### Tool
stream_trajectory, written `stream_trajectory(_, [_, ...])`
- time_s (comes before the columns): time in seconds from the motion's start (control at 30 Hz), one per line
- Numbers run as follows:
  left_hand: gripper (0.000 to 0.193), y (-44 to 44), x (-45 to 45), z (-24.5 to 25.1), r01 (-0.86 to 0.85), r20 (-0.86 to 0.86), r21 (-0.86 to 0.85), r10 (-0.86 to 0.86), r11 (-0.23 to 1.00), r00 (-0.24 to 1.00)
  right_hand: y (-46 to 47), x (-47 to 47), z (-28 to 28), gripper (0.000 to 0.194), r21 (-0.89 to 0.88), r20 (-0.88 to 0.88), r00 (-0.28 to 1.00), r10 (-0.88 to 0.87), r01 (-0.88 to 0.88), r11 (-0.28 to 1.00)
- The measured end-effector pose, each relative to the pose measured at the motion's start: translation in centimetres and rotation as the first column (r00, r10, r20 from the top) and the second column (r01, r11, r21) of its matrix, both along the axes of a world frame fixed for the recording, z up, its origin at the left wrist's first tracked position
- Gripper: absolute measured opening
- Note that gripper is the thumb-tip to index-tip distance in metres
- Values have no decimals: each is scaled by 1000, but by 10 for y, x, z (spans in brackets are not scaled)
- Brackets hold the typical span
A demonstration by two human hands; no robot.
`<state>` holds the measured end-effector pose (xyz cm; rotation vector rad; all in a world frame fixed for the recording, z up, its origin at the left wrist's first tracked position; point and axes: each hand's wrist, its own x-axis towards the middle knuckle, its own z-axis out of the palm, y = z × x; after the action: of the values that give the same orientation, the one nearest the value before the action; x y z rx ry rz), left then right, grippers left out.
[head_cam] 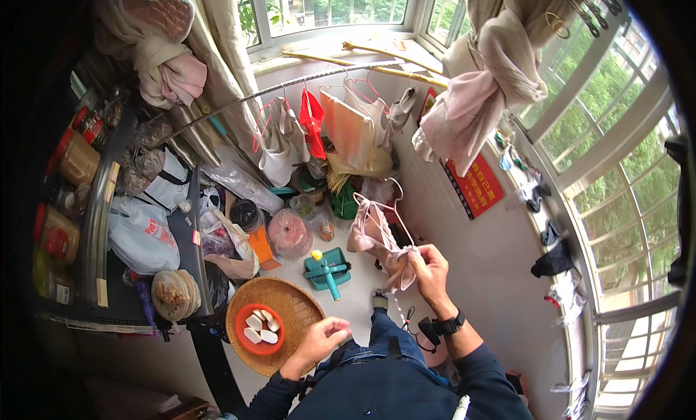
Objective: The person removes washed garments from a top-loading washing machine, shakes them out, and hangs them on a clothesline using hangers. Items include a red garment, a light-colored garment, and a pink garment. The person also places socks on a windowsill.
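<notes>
My right hand (pixel 430 270) grips a pink bra (pixel 375 232) in front of me, with thumb and fingers pinched on its gathered fabric. A thin pink clothes hanger (pixel 401 210) is with the bra, its hook pointing up and one lower corner close to my fingertips. Whether the straps are looped over the hanger is hard to tell. Near my waist, my left hand (pixel 321 341) is loosely curled, holding nothing. It is beside the right rim of a round woven basket (pixel 304 306). Inside the basket, an orange-red bowl (pixel 243 346) holds several white pieces.
A rod (pixel 217 112) with hanging laundry (pixel 348 126) spans the space before the window. To the left stands a dark shelf (pixel 187 229) with bags and jars. A teal dustpan-like tray (pixel 328 273) and a pink roll (pixel 291 234) are on the floor. Knotted curtains (pixel 473 104) hang at right.
</notes>
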<state>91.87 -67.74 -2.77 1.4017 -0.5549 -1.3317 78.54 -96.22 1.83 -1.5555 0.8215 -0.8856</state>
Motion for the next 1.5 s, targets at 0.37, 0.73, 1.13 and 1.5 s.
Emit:
stream_trajectory(0.37, [28,12,2,-15,-452,66,229,449,862,891,-159,195,-50,20,-28,27,1000,-1,2,1000])
stream_trajectory(0.73, [33,-14,-58,1,-775,148,317,779,546,609,-273,354,-65,25,-392,-118,979,-164,106,914])
stream_trajectory(1.13, [35,-32,-77,3,-805,183,397,821,442,541,-301,442,-78,26,-443,-89,991,-100,50,895])
stream_trajectory(1.5, [38,-35,-95,0,-807,176,405,830,430,530,-312,455,-118,34,-400,-325,945,27,-163,902])
